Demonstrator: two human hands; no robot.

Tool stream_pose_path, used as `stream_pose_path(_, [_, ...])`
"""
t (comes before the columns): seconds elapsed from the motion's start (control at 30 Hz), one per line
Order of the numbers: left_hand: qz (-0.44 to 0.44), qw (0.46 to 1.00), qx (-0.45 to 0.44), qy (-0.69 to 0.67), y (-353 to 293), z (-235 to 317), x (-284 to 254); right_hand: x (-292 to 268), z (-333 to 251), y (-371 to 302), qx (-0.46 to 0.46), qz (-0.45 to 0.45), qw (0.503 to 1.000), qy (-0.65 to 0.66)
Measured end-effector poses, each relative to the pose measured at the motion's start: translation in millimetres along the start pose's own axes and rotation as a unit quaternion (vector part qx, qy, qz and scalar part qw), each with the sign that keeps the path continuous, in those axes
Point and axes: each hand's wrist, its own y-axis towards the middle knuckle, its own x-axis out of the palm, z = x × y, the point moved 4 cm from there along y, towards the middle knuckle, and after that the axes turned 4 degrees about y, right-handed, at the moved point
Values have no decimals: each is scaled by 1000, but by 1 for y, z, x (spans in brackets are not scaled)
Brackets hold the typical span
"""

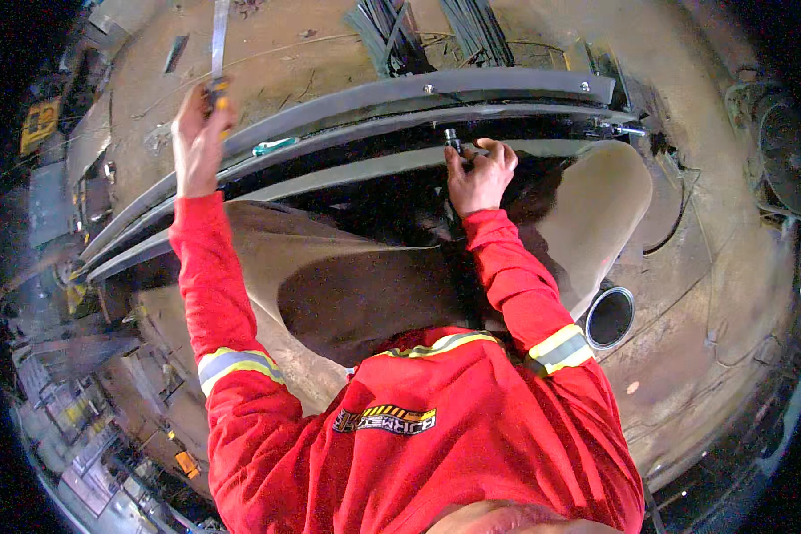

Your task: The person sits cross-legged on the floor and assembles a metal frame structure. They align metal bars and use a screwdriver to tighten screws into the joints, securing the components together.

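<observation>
At the far left, my left hand (200,133) is closed around the yellow-and-black handle (218,89) of a tool with a long, flat, silvery blade (220,40). The blade runs up past the picture's top edge, and its exact kind does not show. My right hand (483,178) grips a short dark cylinder with a silvery end (452,140), over the middle of a long curved grey metal beam (329,109). Its fingers hide most of that cylinder. On the beam, between my two hands, lies a small teal-and-white object (274,146).
Two bundles of dark metal strips (390,36) lie beyond the beam. A shiny metal fitting (621,130) sits at the beam's right end. By my right elbow is a round, white-rimmed container (610,317). Cluttered metal pieces and a yellow case (40,125) line the left side.
</observation>
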Motion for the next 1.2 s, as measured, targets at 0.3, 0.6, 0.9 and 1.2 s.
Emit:
stream_pose_path(0.3, [-257, 955, 106, 101, -32, -36, 69, 39, 7, 4, -33, -56, 996, -68])
stream_pose_path(0.6, [-320, 920, 133, 181, -51, -62, 90, 40, 4, 4, -43, -100, 993, -50])
stream_pose_path(0.9, [-282, 930, 144, 184, -52, -67, 93, 36, -5, 8, -83, -125, 986, -67])
stream_pose_path(1.2, [-290, 925, 155, 190, -51, -69, 95, 42, 0, 10, -47, -127, 990, -28])
